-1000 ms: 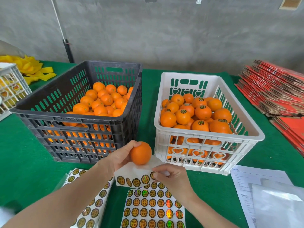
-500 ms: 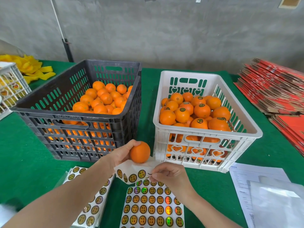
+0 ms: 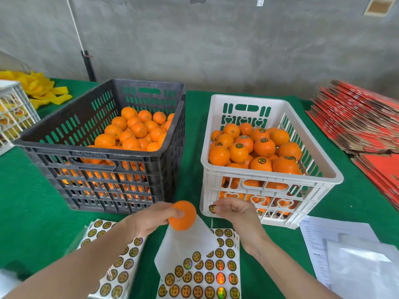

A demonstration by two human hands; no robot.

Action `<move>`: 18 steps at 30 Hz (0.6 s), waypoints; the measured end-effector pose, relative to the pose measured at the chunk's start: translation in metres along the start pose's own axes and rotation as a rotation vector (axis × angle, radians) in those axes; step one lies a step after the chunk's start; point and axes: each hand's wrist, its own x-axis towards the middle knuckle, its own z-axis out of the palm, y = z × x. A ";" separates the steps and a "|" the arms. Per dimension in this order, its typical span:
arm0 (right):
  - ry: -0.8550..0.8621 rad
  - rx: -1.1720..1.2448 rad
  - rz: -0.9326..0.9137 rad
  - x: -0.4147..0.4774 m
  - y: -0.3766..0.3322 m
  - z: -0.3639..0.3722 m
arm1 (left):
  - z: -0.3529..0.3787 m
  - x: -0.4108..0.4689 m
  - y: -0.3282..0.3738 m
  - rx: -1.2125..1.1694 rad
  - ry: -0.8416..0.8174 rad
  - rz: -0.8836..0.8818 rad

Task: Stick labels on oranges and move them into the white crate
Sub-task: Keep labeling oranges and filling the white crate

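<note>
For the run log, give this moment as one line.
left hand holds orange | right hand pinches label | label not yet on orange | white crate part-filled

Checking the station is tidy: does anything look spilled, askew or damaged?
Nothing spilled or damaged. Only the middle label sheet looks askew: its bare, peeled upper part curls up off the table, under the orange the left hand holds.
</note>
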 end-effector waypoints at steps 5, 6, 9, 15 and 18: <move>-0.032 -0.023 -0.091 0.002 -0.009 0.006 | 0.006 -0.009 0.007 -0.159 -0.066 0.192; -0.057 -0.050 -0.108 0.002 -0.012 0.008 | 0.007 -0.009 0.009 -0.181 -0.067 0.217; -0.124 -0.172 -0.182 -0.001 -0.019 0.014 | 0.012 -0.010 0.014 -0.294 -0.074 0.273; -0.154 -0.356 -0.306 -0.006 -0.027 0.019 | 0.021 -0.016 0.021 -0.402 0.014 0.265; -0.146 -0.325 -0.277 -0.008 -0.031 0.017 | 0.025 -0.018 0.024 -0.517 0.026 0.137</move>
